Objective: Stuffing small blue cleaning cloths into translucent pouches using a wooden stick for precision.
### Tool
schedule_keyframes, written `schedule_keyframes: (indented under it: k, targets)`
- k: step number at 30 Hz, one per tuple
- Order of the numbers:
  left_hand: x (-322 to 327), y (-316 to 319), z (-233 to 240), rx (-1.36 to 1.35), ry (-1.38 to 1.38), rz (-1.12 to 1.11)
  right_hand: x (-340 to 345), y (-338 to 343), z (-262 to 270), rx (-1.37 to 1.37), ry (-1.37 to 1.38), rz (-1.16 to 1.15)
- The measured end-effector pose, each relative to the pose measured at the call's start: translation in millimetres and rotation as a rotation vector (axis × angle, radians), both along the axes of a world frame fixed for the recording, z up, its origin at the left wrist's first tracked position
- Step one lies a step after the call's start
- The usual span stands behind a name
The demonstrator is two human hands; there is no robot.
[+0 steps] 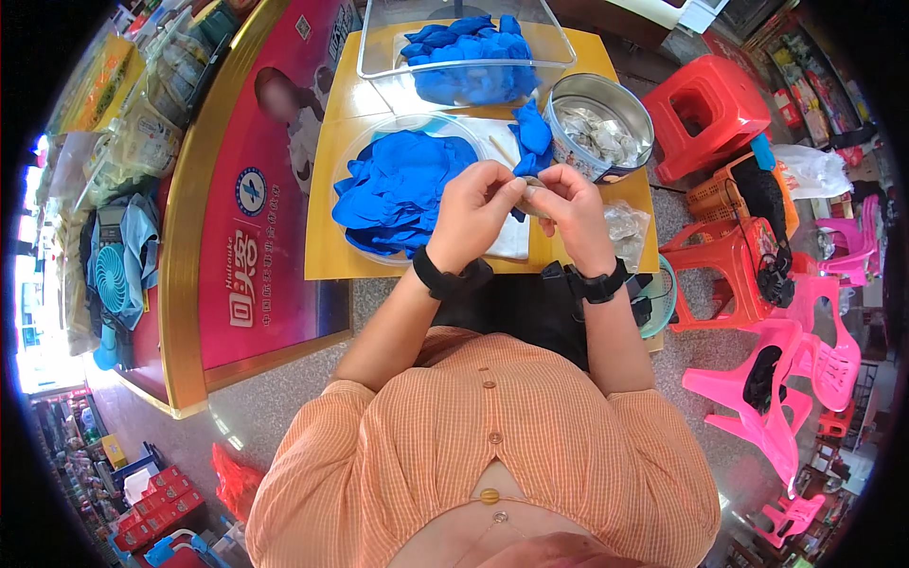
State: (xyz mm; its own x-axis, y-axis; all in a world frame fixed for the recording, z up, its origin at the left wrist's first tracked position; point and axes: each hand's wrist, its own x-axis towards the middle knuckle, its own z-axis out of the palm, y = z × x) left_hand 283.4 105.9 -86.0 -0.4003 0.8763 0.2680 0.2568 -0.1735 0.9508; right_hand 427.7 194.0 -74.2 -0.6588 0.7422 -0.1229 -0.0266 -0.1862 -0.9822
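Observation:
My left hand (pixel 477 206) and my right hand (pixel 574 206) meet over the front of the yellow table. Their thumbs and fingertips pinch a small grey-brown piece (pixel 531 186), mostly covered by the fingers; its kind is unclear. Just beyond the fingertips lie blue fabric pieces (pixel 532 135), partly hidden by my hands. A round clear plastic tub (pixel 346 153) left of my hands holds a heap of flat blue fabric pieces (pixel 408 184). On the right, a round metal tin (pixel 600 167) contains crumpled, silvery-translucent pieces (pixel 595 135). A thin wooden stick (pixel 503 150) rests on a white cloth or paper (pixel 517 238).
At the table's (pixel 323 248) back stands a clear plastic bin (pixel 390 74) with blue fabric bundles (pixel 472 60). A clear plastic bag (pixel 625 231) lies by the right edge. Red plastic stools (pixel 717 106) stand to the right, and a pink gold-edged counter (pixel 234 213) to the left.

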Motion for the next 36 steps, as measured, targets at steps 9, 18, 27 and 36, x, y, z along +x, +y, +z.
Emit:
schedule_keyframes:
  k: [9,18,27,36]
  targets:
    - [8,4,-6,-0.040,-0.050,0.044,-8,-12,1,0.137,-0.039,-0.201]
    - [5,0,2,-0.005,-0.139,0.012,3,-5,14,-0.010,0.078,0.008]
    - [7,0,3,0.030,0.142,-0.016,-1,-1,-4,0.262,0.024,-0.150]
    - [8,-5,25,0.188,0.226,-0.061,2,2,1,-0.367,0.251,-0.093]
